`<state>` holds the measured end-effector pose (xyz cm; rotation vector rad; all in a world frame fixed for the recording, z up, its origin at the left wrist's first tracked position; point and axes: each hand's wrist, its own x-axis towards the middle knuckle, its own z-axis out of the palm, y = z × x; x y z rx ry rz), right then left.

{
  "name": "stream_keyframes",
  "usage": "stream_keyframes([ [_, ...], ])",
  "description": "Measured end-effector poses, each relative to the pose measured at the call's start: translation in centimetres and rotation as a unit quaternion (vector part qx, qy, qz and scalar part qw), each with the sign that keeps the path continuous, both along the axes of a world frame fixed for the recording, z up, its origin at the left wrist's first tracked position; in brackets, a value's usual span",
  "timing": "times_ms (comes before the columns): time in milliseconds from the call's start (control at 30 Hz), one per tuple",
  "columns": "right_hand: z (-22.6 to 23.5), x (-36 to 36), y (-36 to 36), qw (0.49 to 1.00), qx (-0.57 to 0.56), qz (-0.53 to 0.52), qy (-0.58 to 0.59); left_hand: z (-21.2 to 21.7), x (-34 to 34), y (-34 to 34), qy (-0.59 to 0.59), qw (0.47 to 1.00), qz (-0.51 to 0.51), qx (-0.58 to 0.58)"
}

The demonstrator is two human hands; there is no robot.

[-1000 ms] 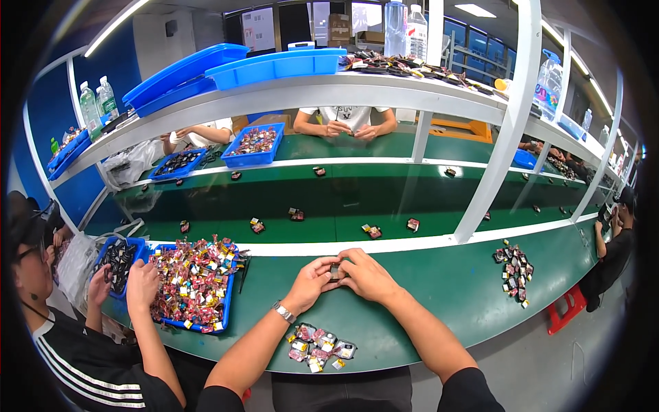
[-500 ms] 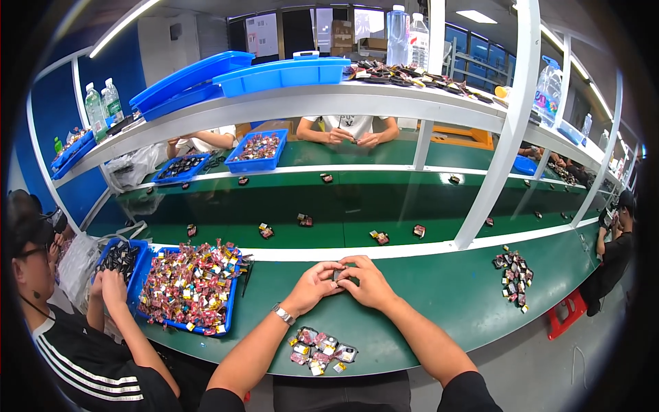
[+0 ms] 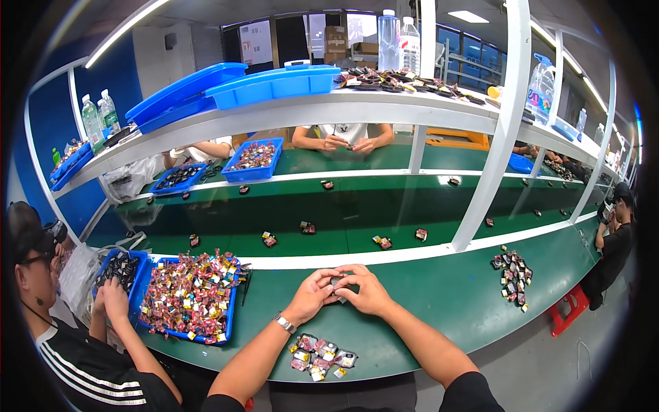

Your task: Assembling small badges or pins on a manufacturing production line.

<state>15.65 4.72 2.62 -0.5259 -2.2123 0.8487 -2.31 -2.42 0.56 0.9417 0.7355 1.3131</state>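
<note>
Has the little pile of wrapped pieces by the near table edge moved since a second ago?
No. The pile lies at the near edge of the green table, just below the left hand, as before. Its slight shift in frame matches the head camera moving.

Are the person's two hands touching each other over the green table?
Touching: the head view shows the left hand and right hand pressed fingertip to fingertip around a small dark part.
</note>
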Motion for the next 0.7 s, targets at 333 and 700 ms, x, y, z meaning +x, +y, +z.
stream_keyframes([
  [333, -0.3, -1.1, -1.5, 0.991, 0.06, -0.107, 0.047, -0.8, -0.4, 0.2, -0.053, 0.998, -0.017, -0.005],
  [700, -0.4, -1.2, -1.6, 0.992, 0.063, -0.089, 0.065, -1.1, -0.7, 0.4, -0.042, 0.999, -0.003, 0.0],
])
